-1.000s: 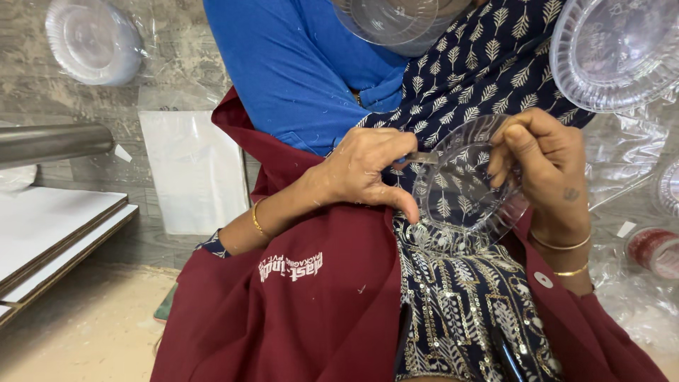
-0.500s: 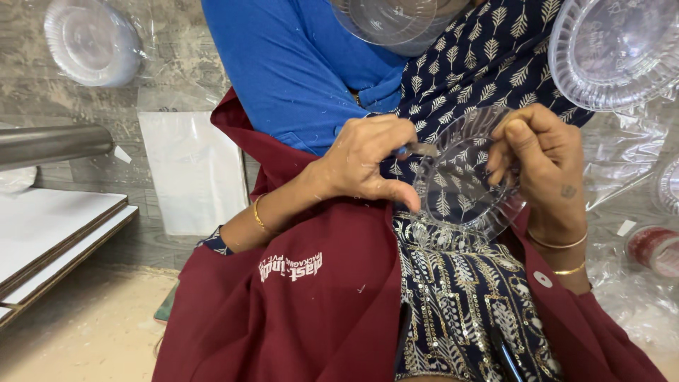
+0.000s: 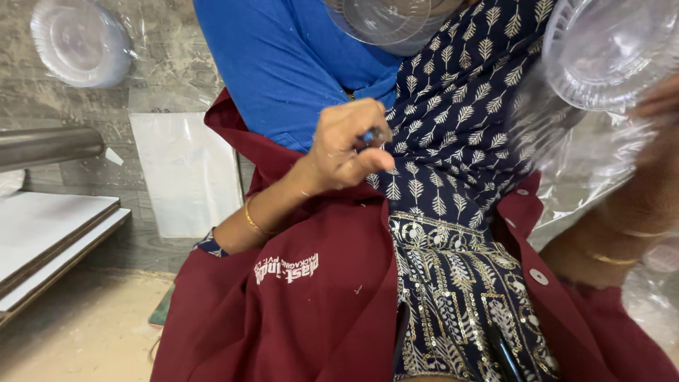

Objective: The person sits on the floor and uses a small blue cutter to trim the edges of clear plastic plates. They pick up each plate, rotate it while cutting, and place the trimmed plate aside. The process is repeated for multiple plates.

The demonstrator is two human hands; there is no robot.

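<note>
My left hand [image 3: 348, 145] hovers over my lap with its fingers curled tight, pinching a small bluish tool [image 3: 373, 136] that barely shows. It touches nothing else. My right hand [image 3: 659, 105] is blurred at the right edge and grips the rim of a clear plastic plate [image 3: 607, 48], lifted to the upper right. Crinkled clear wrapping [image 3: 566, 152] hangs under that plate. A maroon apron [image 3: 311, 304] and dark blue patterned cloth [image 3: 453, 141] cover my lap below both hands.
A second clear plate [image 3: 382, 21] sits at the top centre. Bagged clear plates [image 3: 78, 44] lie at the top left, beside a white plastic sheet [image 3: 187, 173]. A metal roller [image 3: 42, 145] and stacked white boards [image 3: 49, 230] stand at the left. A sandy floor [image 3: 78, 332] lies below.
The two hands have parted. The right hand has carried the clear plate up and to the right. The left hand has let go of its rim and curled shut.
</note>
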